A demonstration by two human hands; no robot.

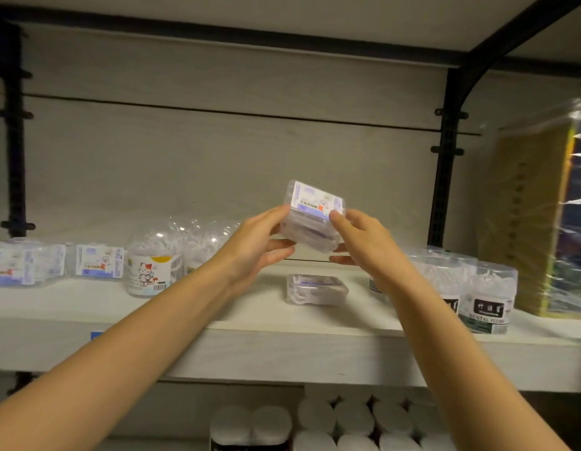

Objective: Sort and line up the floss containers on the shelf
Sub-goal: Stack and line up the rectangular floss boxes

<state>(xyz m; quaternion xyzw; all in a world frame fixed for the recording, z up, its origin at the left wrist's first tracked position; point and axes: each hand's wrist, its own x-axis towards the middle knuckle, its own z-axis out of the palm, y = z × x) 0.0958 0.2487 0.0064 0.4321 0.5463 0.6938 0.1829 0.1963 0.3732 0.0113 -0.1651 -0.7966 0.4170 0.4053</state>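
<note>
Both hands hold a stack of clear rectangular floss boxes (313,216) with a white and purple label, lifted above the white shelf (282,349). My left hand (260,244) grips its left side and my right hand (360,242) its right side. Another flat clear floss box (317,289) lies on the shelf just below. Similar labelled boxes (99,262) stand in a row at the far left. A round floss tub with a cat picture (149,271) stands beside them, with more clear tubs (201,239) behind it. Round tubs marked "dental floss" (487,297) stand at the right.
A plastic-wrapped yellow pack (539,222) leans at the shelf's right end. Black metal uprights (445,164) frame the bay, and a board sits overhead. On the level below stand several white round packs (354,421).
</note>
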